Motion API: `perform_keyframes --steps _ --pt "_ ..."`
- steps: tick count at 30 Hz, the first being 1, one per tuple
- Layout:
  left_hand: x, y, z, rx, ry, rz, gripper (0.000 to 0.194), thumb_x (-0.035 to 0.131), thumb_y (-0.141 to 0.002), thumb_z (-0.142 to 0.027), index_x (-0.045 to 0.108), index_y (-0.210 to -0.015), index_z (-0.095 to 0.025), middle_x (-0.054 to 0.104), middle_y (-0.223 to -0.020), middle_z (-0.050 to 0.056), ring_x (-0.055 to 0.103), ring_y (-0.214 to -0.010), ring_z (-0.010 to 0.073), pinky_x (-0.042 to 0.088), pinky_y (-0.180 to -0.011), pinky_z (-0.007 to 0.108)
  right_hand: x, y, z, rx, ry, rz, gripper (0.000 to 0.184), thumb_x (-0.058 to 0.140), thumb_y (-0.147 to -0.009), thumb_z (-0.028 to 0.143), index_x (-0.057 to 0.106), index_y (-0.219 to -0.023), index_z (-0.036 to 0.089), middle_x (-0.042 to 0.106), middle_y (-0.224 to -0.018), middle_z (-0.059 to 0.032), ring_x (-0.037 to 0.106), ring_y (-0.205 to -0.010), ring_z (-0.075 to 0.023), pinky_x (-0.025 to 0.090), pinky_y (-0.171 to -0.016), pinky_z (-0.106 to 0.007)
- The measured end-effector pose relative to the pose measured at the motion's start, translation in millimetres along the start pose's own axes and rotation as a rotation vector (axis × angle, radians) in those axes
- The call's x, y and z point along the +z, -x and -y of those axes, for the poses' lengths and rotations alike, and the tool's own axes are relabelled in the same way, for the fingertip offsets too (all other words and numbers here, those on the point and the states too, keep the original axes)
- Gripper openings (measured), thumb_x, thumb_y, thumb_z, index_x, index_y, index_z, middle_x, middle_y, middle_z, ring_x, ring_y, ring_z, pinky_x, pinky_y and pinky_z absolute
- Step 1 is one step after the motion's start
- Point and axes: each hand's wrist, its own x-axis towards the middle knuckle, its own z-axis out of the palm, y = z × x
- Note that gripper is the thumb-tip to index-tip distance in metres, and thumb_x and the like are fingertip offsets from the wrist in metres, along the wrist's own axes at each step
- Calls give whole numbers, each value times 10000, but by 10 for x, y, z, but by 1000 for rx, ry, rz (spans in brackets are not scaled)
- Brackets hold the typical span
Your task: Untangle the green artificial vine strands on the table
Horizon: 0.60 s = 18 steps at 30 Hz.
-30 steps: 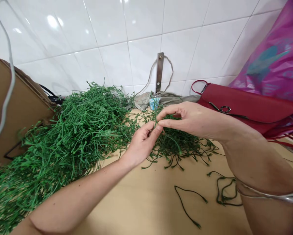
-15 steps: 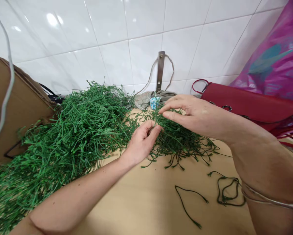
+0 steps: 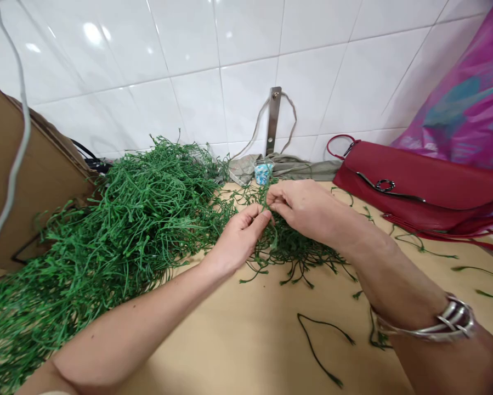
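White-tiled wall (image 3: 246,55) rises behind a pale wooden counter (image 3: 230,345) carrying a large heap of thin green stems (image 3: 147,203), with a dark red handbag (image 3: 419,184) to the right. The left hand (image 3: 240,240) and right hand (image 3: 304,207) meet above a smaller green tangle (image 3: 291,249), their fingers (image 3: 277,202) pressed together, pinching one thin green stem (image 3: 266,198). Such fine strands call for a close, gentle pinch.
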Motion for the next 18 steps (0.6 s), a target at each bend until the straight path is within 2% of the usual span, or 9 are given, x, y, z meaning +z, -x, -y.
perform_keyframes --steps 2,4,8,9,13,16,18 --pt "9 6 -9 -8 37 -30 349 519 -981 -345 392 -687 -205 330 -625 -51 289 -607 115 253 -594 275 71 -40 -21 -21 -27 -28 149 522 -777 103 590 -696 208 585 -643 -10 465 -618 -156 310 -611 -296" --pt "38 57 -66 -7 38 -3 324 539 -972 -358 448 -705 -200 343 -627 -47 299 -601 115 256 -582 271 137 -79 -114 12 -36 -63 156 520 -771 98 616 -715 208 612 -667 -23 491 -636 -163 320 -618 -296" --pt "128 200 -208 -12 -10 230 283 553 -974 -423 593 -822 -187 433 -687 -25 393 -621 114 293 -570 259 146 -98 -432 259 -42 -143 161 550 -726 80 577 -632 208 611 -649 -37 491 -618 -169 328 -594 -306" --pt "144 212 -212 -48 34 216 287 529 -984 -433 585 -840 -191 422 -664 -33 386 -603 112 283 -556 256 113 -87 -500 297 -56 -157 146 564 -732 90 592 -648 207 624 -663 -40 510 -626 -173 344 -600 -307" --pt "137 130 -89 -40 137 -15 286 538 -981 -439 588 -859 -186 339 -613 -58 298 -569 107 236 -538 255 -84 -22 -579 315 -184 -123 102 601 -824 208 702 -829 212 690 -718 -39 579 -640 -184 408 -613 -317" --pt "106 55 8 2 162 -63 278 564 -975 -445 594 -880 -185 345 -631 -59 291 -574 105 240 -552 260 -184 17 -518 299 -353 -24 134 602 -853 241 732 -875 214 737 -752 -46 634 -699 -201 459 -680 -338" --pt "96 39 28 21 169 -79 275 596 -958 -423 554 -829 -184 343 -661 -58 289 -587 100 250 -566 260 -207 33 -493 283 -449 11 137 621 -858 273 739 -889 212 755 -777 -53 666 -766 -219 483 -741 -355"
